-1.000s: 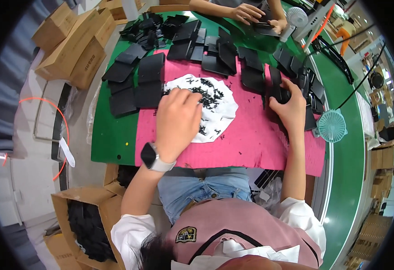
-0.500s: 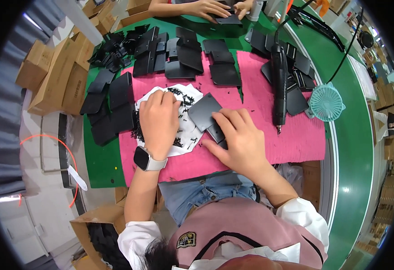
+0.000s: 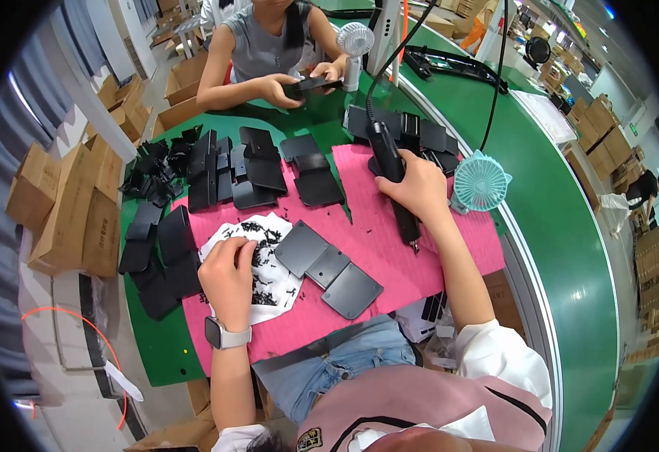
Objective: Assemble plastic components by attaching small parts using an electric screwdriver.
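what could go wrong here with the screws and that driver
The left hand is picking in the loose black screws on white paper; a nudge might scatter them over the pink mat. The right hand holds the electric screwdriver tip-down, and its hanging cable may snag the small fan beside it.

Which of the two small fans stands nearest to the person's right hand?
The teal fan, just beside the right hand; the white fan stands farther up the table.
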Available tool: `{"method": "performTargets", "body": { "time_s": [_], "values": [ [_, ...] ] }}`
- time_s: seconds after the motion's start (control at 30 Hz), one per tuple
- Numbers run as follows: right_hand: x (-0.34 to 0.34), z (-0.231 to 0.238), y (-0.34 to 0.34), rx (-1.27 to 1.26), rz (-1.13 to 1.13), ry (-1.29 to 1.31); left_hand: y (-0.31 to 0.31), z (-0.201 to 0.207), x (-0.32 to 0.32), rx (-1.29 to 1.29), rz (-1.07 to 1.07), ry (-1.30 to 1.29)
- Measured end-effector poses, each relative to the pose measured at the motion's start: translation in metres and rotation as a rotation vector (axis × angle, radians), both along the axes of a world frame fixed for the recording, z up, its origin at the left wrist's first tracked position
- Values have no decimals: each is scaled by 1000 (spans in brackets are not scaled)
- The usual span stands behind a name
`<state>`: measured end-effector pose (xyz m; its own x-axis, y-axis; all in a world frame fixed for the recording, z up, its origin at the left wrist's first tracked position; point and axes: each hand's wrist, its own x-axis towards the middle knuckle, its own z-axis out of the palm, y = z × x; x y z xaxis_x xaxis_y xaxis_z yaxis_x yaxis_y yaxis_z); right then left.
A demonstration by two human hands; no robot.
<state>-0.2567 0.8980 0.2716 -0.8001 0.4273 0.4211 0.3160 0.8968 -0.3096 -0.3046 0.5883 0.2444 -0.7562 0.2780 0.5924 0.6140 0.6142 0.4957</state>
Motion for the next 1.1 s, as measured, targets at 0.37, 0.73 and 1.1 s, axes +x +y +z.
{"method": "performTargets", "body": {
  "time_s": [0.37, 0.73, 1.1],
  "values": [
    [9, 72, -77, -1779, 994, 546, 33, 18, 51, 767, -429, -883],
    [25, 56, -88, -1685, 1352, 601, 28, 18, 72, 854, -581, -997],
    [23, 50, -91, -1679, 1294, 599, 29, 14, 69, 803, -533, -1027]
  ]
}}
